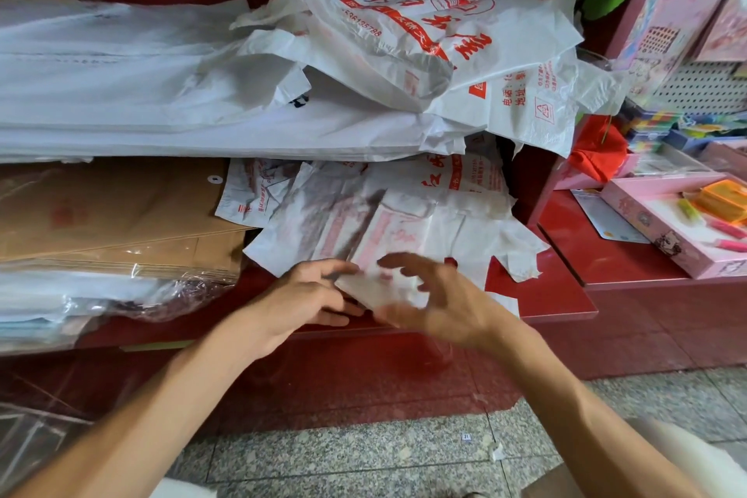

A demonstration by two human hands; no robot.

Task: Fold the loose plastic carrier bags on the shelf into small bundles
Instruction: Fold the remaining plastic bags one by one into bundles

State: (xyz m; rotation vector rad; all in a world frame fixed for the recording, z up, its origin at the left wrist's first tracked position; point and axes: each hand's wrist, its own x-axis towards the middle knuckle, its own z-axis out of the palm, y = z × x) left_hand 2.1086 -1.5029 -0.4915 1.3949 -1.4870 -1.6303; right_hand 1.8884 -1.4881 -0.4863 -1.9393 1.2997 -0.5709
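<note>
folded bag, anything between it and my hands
Nothing visible does. The left hand already holds the folded bag at its left edge; the blurred right hand hovers over its right side.

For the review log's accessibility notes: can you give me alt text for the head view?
Two bare hands work a small folded white plastic bag at the front edge of a red shelf; the left hand grips it, the blurred right hand hovers over it. Loose red-printed carrier bags are piled behind, brown envelopes to the left.
</note>
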